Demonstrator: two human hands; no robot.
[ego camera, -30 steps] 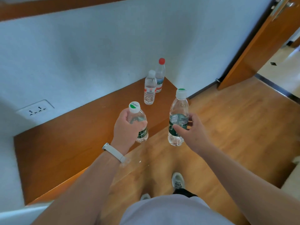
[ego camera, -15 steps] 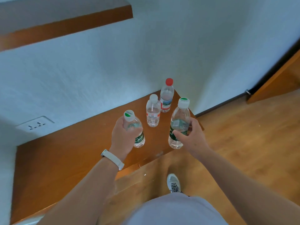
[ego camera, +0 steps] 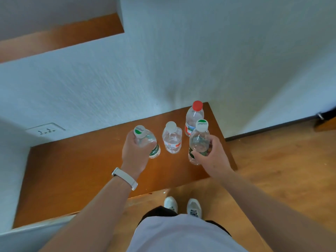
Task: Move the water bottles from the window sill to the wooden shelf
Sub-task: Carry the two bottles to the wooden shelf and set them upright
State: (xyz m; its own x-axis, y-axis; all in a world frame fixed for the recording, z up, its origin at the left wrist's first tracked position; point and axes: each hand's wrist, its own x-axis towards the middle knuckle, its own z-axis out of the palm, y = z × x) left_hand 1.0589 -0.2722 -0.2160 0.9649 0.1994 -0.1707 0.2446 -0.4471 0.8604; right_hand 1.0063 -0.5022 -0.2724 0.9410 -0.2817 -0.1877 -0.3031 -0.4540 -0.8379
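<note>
My left hand (ego camera: 135,153) grips a clear water bottle with a green-marked white cap (ego camera: 153,142) over the wooden shelf (ego camera: 76,171). My right hand (ego camera: 214,157) grips a second green-capped bottle (ego camera: 199,140) near the shelf's right end. Both bottles are upright, low over the shelf or on it; I cannot tell which. Between them a small white-capped bottle (ego camera: 171,138) stands on the shelf. A red-capped bottle (ego camera: 193,116) stands behind it in the corner against the wall.
A white textured wall (ego camera: 163,70) backs the shelf, with a power socket (ego camera: 45,129) at the left. An upper wooden ledge (ego camera: 60,37) sits in a recess at top left. Wooden floor (ego camera: 281,170) and my shoes (ego camera: 182,206) lie below the shelf's front edge.
I have stepped closer to the shelf. Both hands carried their bottles forward from over the floor to above the shelf, beside the two standing bottles.
</note>
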